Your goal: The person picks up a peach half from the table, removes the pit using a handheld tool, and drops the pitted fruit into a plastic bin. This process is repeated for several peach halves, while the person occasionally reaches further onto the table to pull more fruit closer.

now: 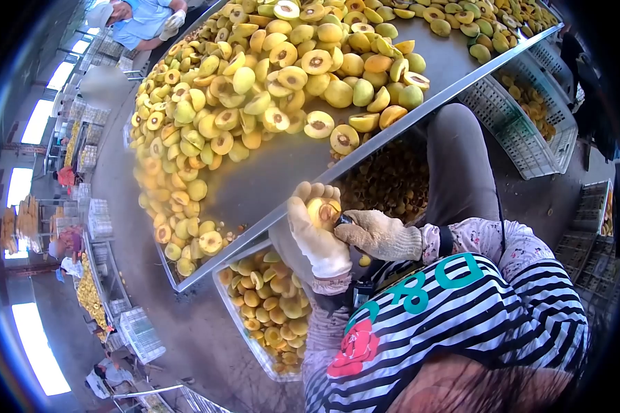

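My left hand (313, 234), in a pale glove, is cupped palm up around a yellow peach half (323, 213), its cut face showing. My right hand (380, 235), in a knitted glove, is closed around a small dark-handled tool (343, 220). The tool's end meets the edge of the peach half; its blade cannot be made out. Both hands are just on my side of the metal table's rim (282, 210). Heaped on the table are many halved peaches (255, 89), several with brown pits in their cut faces.
Left of my lap stands a crate of peach halves (269, 310). Beneath the table edge lies a dark heap of pits or scraps (386, 180). White plastic crates (517, 124) stand at right. Across the table is another person (141, 24) in blue; more workers and crates line the left.
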Action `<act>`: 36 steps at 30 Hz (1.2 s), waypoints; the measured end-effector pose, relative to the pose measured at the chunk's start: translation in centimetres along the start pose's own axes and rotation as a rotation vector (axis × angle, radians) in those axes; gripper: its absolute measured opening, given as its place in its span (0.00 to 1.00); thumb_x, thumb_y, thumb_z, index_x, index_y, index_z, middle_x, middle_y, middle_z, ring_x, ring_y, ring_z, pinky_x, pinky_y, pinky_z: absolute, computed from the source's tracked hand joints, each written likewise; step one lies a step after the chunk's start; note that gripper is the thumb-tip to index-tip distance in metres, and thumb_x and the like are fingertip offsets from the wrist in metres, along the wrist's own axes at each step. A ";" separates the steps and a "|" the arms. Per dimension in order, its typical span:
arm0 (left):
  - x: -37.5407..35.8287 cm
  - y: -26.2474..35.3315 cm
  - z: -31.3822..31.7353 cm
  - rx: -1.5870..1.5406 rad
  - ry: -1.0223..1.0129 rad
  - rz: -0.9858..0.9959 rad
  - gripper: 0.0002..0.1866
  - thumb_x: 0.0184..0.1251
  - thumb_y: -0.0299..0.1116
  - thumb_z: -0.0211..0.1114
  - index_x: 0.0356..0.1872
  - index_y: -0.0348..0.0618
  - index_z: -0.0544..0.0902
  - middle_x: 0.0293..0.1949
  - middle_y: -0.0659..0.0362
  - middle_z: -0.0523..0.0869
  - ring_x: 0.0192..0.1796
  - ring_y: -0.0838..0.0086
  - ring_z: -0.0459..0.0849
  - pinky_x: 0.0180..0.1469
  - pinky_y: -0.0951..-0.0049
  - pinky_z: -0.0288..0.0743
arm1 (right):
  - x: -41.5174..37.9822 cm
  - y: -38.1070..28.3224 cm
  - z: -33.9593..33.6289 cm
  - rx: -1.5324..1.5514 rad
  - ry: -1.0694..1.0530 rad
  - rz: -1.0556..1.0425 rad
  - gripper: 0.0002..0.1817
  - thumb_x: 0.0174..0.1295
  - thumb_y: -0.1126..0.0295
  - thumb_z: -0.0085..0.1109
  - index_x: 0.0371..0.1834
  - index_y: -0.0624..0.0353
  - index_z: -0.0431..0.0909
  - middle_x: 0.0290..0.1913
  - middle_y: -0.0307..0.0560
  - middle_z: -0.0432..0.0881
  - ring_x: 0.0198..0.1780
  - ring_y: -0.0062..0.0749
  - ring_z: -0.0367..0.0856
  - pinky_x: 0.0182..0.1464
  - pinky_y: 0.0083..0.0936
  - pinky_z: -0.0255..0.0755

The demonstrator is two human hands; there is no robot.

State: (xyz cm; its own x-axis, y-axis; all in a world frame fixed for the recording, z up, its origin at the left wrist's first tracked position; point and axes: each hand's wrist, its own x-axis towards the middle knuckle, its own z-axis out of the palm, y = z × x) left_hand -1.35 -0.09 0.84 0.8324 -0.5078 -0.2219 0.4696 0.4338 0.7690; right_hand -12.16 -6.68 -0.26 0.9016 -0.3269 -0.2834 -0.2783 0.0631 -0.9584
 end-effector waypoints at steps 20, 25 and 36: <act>-0.2 1.1 -0.6 0.172 -0.283 0.095 0.16 0.77 0.27 0.50 0.57 0.35 0.82 0.35 0.52 0.89 0.39 0.65 0.88 0.48 0.66 0.83 | 0.8 1.6 -1.6 -0.019 -0.221 -0.169 0.27 0.76 0.46 0.52 0.53 0.62 0.81 0.32 0.45 0.85 0.34 0.35 0.83 0.43 0.33 0.78; 0.1 1.3 -2.2 0.164 -0.417 0.063 0.16 0.76 0.31 0.53 0.56 0.35 0.83 0.34 0.52 0.89 0.39 0.62 0.88 0.47 0.65 0.84 | 0.4 0.3 -2.4 0.348 -0.576 0.243 0.24 0.78 0.44 0.47 0.35 0.55 0.73 0.19 0.33 0.68 0.18 0.21 0.64 0.21 0.21 0.58; 0.7 0.6 -3.8 -0.195 -0.592 -0.552 0.17 0.77 0.32 0.51 0.55 0.29 0.80 0.31 0.51 0.88 0.32 0.66 0.86 0.38 0.71 0.81 | 2.0 -1.9 -4.1 0.230 -1.245 0.729 0.16 0.65 0.58 0.62 0.30 0.60 0.74 0.17 0.29 0.64 0.16 0.18 0.61 0.17 0.16 0.57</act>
State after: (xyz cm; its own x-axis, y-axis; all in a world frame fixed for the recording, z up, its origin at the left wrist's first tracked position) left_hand 0.60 2.64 -1.17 0.2007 -0.9692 -0.1426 0.8530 0.1013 0.5121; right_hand -11.16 -11.37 1.15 0.3174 0.8452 -0.4300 -0.8391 0.0390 -0.5426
